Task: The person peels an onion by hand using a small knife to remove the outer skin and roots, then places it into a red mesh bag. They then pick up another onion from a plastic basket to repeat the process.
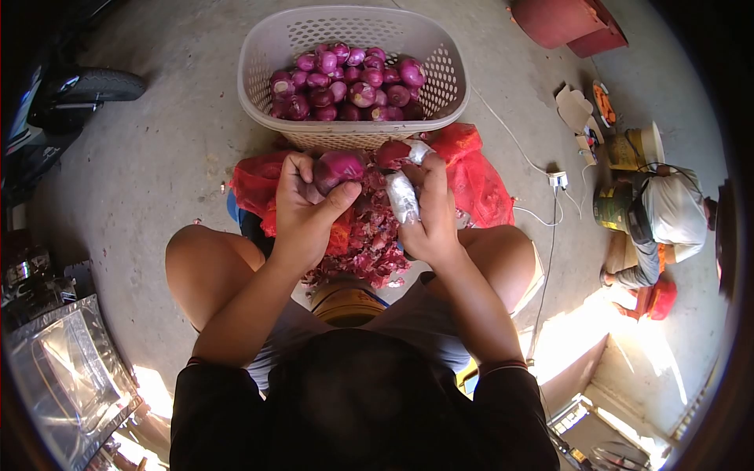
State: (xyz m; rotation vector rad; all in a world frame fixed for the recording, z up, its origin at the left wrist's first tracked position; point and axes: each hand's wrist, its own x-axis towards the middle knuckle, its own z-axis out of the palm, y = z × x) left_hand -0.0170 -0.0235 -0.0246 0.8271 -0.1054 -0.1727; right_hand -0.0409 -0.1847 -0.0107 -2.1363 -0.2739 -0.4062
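Note:
My left hand (pixel 302 196) is closed around a purple-red onion (pixel 339 170), with the thumb along its near side. Close beside it, my right hand (pixel 428 208) is curled, its thumb and a finger wrapped in white tape (pixel 402 198). A dark red piece of onion skin (pixel 392 154) shows at its taped fingertips. Beneath both hands lies a heap of loose onion skins (pixel 369 247), spread over red mesh bags (pixel 481 184). Just beyond the hands stands a grey plastic basket (pixel 250 86) holding many shiny purple onions (pixel 338 82).
A motorbike wheel (pixel 106 84) is at the far left. On the right, a white power adapter (pixel 557 180) and cables cross the concrete floor. Another person (pixel 671 216) is bent over near buckets (pixel 638 147). A red container (pixel 561 23) stands at upper right.

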